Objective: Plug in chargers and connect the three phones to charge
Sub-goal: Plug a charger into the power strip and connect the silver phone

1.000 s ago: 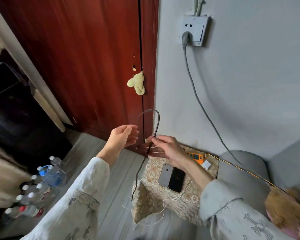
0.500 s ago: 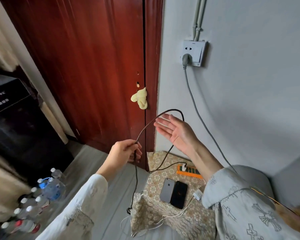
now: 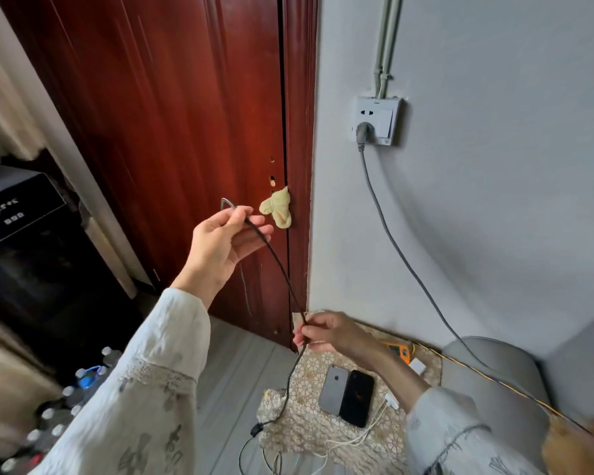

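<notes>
1. The black cable (image 3: 277, 265) runs tight between the two hands, from about 10 o'clock of the middle of the picture down to about 6 o'clock.
2. The left hand (image 3: 222, 243) is up in front of the red door (image 3: 172, 132). Its fingers curl loosely and pinch the cable near the top, where a small loop of cable sticks out above the fingers.
3. The right hand (image 3: 330, 332) is lower, at about 5 o'clock from the left hand. Its finger and thumb pinch the same cable, and the other fingers are curled.
4. Below the right hand the cable hangs down past the edge of the small table (image 3: 323, 437) toward the floor (image 3: 234, 389).
5. Two phones lie side by side and touching on the table's lacy cloth: a grey phone (image 3: 333, 390) and a black phone (image 3: 357, 397) at its 3 o'clock.
6. A white cable (image 3: 364, 437) lies on the cloth at 5 o'clock of the phones, with a white plug end (image 3: 391, 402) just beside the black phone.
7. An orange power strip (image 3: 400, 351) sits at the back of the table, near the wall.
8. On the wall at 1 o'clock is a wall socket (image 3: 378, 120) with a grey plug (image 3: 362, 130) in it.
9. A yellow cloth (image 3: 277, 209) hangs on the door edge, just at 3 o'clock of the left hand.
</notes>
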